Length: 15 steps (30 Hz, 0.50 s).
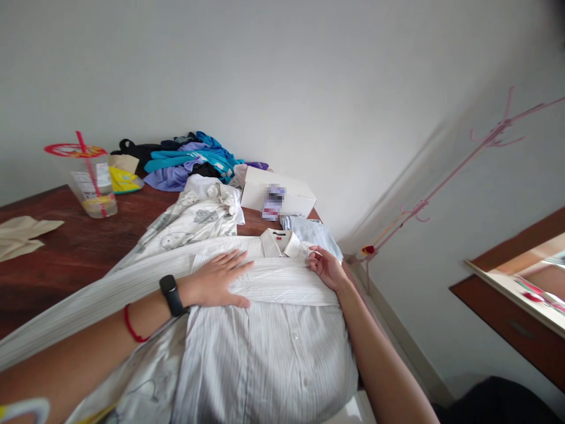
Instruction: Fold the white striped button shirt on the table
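A white, thinly striped button-up shirt [282, 341] lies spread out, its collar [279, 237] pointing away from me. One sleeve is laid across the chest, and the other long striped part stretches out to the left. My left hand [220, 280] rests flat on the folded sleeve with its fingers spread; a black band is on that wrist. At the right shoulder, the curled fingers of my right hand [327, 268] pinch the shirt's edge. Beneath the shirt is a white cloth with grey drawings [194, 221].
A plastic cup with a red straw [95, 191] and a beige paper [26, 232] stand and lie at left on the wooden table [132, 209]. Behind are piled clothes [189, 159], a white box [295, 191] and folded light-blue fabric [315, 232]. A pink rack [459, 162] leans in view at right.
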Each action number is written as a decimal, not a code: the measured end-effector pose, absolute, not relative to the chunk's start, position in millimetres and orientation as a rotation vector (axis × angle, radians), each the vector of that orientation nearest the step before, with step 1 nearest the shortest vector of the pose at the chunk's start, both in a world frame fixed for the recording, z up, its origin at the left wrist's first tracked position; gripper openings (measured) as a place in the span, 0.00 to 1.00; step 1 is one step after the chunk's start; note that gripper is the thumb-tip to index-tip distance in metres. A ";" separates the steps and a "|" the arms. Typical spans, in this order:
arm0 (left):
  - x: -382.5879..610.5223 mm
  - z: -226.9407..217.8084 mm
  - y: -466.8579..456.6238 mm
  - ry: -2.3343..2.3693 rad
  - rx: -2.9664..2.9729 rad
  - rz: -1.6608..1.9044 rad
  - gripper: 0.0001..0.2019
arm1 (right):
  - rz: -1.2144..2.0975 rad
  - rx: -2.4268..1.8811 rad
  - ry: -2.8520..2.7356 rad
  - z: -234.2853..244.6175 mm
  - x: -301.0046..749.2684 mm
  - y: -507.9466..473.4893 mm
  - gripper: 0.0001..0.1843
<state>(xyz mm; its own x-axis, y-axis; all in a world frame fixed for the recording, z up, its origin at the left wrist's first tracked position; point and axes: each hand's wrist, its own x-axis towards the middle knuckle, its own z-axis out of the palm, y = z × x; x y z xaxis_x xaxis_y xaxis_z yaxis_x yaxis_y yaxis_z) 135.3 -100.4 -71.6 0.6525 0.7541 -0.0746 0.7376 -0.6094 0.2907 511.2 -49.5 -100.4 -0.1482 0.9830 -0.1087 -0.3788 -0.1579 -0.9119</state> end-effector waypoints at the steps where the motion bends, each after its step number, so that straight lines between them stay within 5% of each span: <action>1: 134.9 -72.4 -100.3 1.195 2.579 0.097 0.51 | 1.574 -0.931 -0.913 -100.8 512.9 -49.0 0.11; 7: 135.0 -75.7 -99.4 1.216 2.575 0.118 0.54 | 1.588 -0.910 -0.865 -103.1 518.5 -47.0 0.10; 12: 132.6 -89.1 -89.5 1.203 2.543 0.182 0.31 | 1.601 -0.909 -0.854 -102.2 515.5 -47.7 0.09; 15: 128.8 -98.9 -84.4 1.145 2.624 0.239 0.28 | 1.606 -0.924 -0.861 -100.9 513.7 -48.6 0.09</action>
<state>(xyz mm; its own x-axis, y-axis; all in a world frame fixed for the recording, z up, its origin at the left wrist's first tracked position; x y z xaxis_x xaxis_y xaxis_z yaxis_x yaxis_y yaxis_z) 128.8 -84.4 -98.9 0.6746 0.7369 0.0434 0.6928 -0.6524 0.3073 513.7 -48.6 -100.9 -0.1570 0.9774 -0.1417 -0.4229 -0.1962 -0.8847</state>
